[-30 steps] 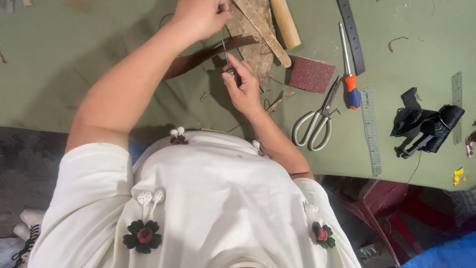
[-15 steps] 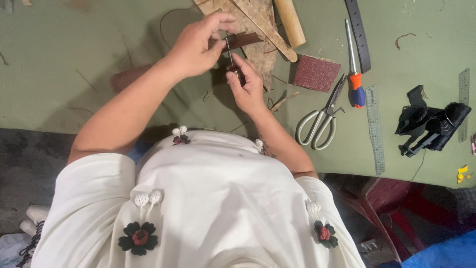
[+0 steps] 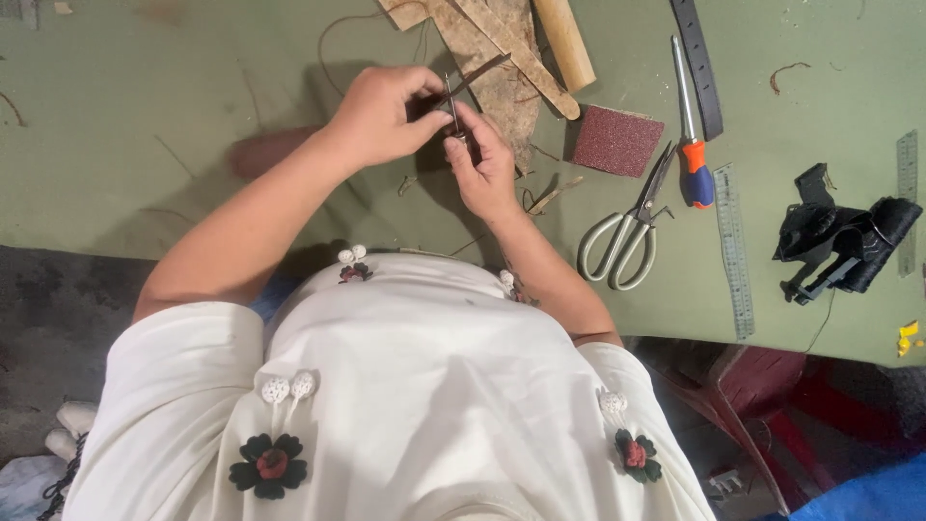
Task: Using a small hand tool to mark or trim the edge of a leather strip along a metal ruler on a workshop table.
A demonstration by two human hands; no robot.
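Observation:
My left hand (image 3: 386,114) and my right hand (image 3: 485,166) meet over the green table (image 3: 145,125), fingertips together. The left hand pinches a thin dark brown leather strip (image 3: 479,75) that slants up to the right. My right hand grips a slim metal tool (image 3: 450,101), held upright against the strip between the two hands. What kind of tool it is I cannot tell. Brown leather pieces (image 3: 502,58) lie just beyond the hands.
To the right lie a red sandpaper block (image 3: 617,141), grey-handled scissors (image 3: 627,232), a screwdriver with an orange and blue handle (image 3: 691,125), a black strap (image 3: 698,58), a steel ruler (image 3: 733,251) and a black bundle (image 3: 844,241). A wooden rod (image 3: 565,41) lies at the top.
My left hand has come down from the far leather pieces toward me, bringing the dark strip to my right hand. The right hand has stayed almost in place.

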